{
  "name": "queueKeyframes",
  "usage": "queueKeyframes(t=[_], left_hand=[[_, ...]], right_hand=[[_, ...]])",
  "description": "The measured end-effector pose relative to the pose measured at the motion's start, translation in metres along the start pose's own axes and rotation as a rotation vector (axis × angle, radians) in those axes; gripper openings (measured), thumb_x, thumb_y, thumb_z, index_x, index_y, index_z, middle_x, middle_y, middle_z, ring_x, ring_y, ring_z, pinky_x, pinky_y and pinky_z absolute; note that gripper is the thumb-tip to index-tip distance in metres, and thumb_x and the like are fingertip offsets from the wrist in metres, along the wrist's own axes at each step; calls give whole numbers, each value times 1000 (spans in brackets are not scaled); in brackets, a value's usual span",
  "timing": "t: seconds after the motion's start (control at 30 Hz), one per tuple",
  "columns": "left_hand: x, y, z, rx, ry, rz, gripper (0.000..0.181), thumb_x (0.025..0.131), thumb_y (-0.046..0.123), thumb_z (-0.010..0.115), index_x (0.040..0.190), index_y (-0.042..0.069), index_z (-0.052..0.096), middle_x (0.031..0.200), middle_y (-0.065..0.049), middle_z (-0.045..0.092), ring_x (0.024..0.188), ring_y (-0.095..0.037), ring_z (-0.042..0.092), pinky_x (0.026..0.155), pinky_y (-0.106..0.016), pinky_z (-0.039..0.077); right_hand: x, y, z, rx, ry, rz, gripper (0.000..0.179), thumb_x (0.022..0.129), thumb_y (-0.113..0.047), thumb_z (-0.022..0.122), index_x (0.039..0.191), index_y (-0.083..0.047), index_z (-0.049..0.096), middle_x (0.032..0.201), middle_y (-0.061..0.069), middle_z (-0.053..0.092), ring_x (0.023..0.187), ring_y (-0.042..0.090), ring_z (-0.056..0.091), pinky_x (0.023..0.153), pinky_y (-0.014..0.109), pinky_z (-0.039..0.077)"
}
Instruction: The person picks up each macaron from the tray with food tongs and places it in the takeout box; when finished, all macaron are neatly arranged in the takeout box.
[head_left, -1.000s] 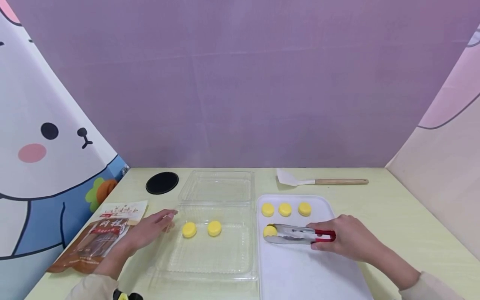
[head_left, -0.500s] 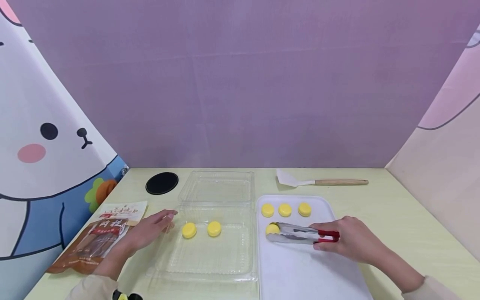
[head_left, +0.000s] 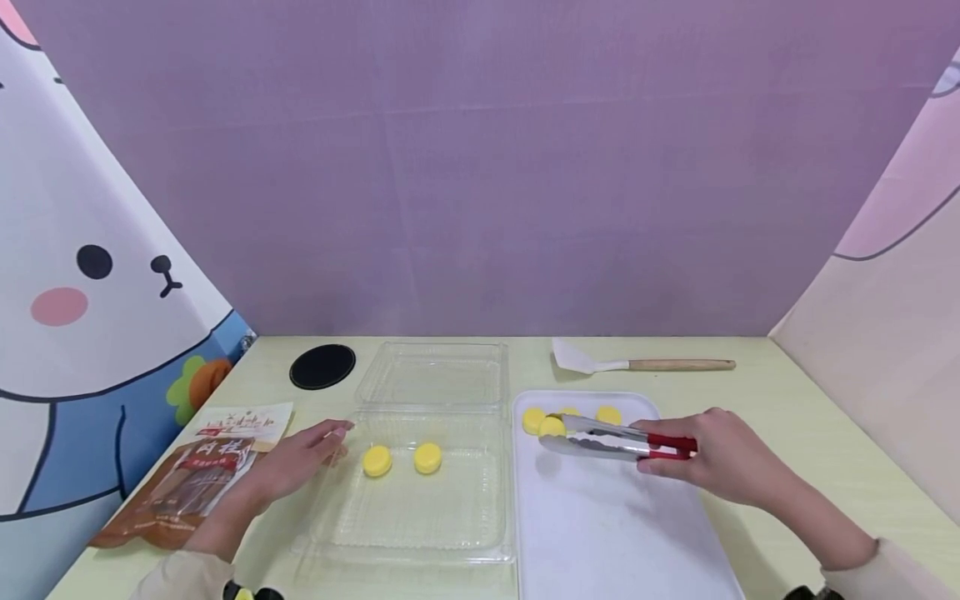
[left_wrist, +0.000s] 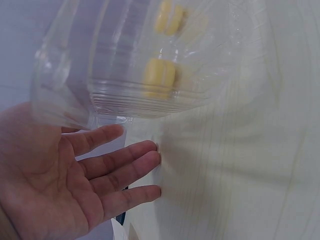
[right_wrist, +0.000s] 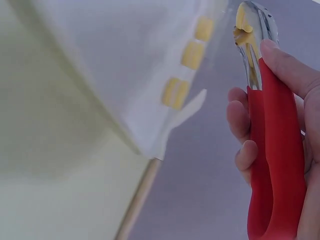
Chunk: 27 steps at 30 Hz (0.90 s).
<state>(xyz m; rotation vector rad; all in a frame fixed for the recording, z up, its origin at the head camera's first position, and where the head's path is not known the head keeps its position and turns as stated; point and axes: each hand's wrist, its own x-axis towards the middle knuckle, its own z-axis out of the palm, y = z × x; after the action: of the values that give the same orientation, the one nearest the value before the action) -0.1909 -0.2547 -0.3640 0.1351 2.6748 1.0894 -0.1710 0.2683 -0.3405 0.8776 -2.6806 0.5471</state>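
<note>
My right hand (head_left: 723, 454) grips red-handled metal tongs (head_left: 600, 439), their tips pinching a yellow macaron (head_left: 552, 427). In the right wrist view that macaron (right_wrist: 243, 19) sits between the metal ends of the tongs, raised off the white tray (head_left: 600, 533). Three more macarons stand in a row on the tray's far end, partly covered by the tongs in the head view. Beside the left rim of a clear plastic box (head_left: 412, 517) is my left hand (left_wrist: 65, 175), its fingers extended and holding nothing. Two macarons (head_left: 427, 457) lie inside the box.
The box's hinged lid (head_left: 435, 375) lies open behind it. A white-headed spatula (head_left: 637, 365) with a wooden handle rests beyond the tray. At the left are a black round pad (head_left: 322, 367) and brown food packets (head_left: 187, 492). A purple backdrop (head_left: 480, 167) closes the far edge.
The tongs, pinching the macaron, have risen from the tray and moved slightly away from me and to the right. My left hand has stayed beside the box.
</note>
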Motion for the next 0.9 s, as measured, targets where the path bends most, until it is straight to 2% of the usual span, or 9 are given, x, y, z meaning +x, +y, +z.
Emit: queueKeyframes(t=[0.1, 0.2, 0.33, 0.47, 0.7, 0.9], left_hand=[[0, 0, 0, -1, -2, -5, 50, 112, 34, 39, 148, 1, 47, 121, -17, 66, 111, -33, 62, 98, -58, 46], [-1, 0, -1, 0, -3, -10, 50, 111, 34, 39, 148, 1, 47, 122, -18, 66, 112, -34, 62, 98, -59, 46], [-1, 0, -1, 0, -3, -11, 50, 111, 34, 39, 148, 1, 47, 122, -19, 65, 113, -34, 61, 99, -60, 45], [0, -1, -1, 0, -5, -10, 51, 111, 35, 38, 149, 1, 46, 124, -20, 65, 113, -34, 61, 100, -61, 44], [0, 0, -1, -5, -9, -8, 51, 112, 34, 38, 149, 1, 46, 127, -22, 63, 115, -36, 61, 100, -61, 44], [0, 1, -1, 5, -7, -8, 52, 112, 36, 38, 149, 1, 46, 127, -23, 63, 116, -37, 61, 100, -61, 44]], right_hand=[[7, -3, -10, -14, 22, -18, 44, 76, -34, 90, 112, -11, 80, 59, -31, 47, 51, -7, 29, 48, 18, 30], [16, -7, -20, -22, 31, -50, 44, 75, -32, 90, 111, -9, 80, 66, -30, 57, 52, -8, 34, 49, 19, 32], [30, -16, -29, -21, 17, -100, 41, 77, -30, 89, 111, -10, 80, 71, -27, 62, 51, -8, 36, 47, 19, 34], [46, -27, -34, -33, -40, -114, 42, 80, -33, 87, 114, -11, 79, 69, -25, 60, 49, -8, 37, 47, 19, 35], [71, -49, -37, -103, -162, -102, 44, 84, -47, 81, 117, -17, 78, 62, -21, 49, 56, 0, 38, 52, 24, 33], [90, -63, -31, -97, -226, -159, 43, 86, -46, 80, 116, -16, 79, 68, -22, 60, 57, -3, 45, 54, 24, 38]])
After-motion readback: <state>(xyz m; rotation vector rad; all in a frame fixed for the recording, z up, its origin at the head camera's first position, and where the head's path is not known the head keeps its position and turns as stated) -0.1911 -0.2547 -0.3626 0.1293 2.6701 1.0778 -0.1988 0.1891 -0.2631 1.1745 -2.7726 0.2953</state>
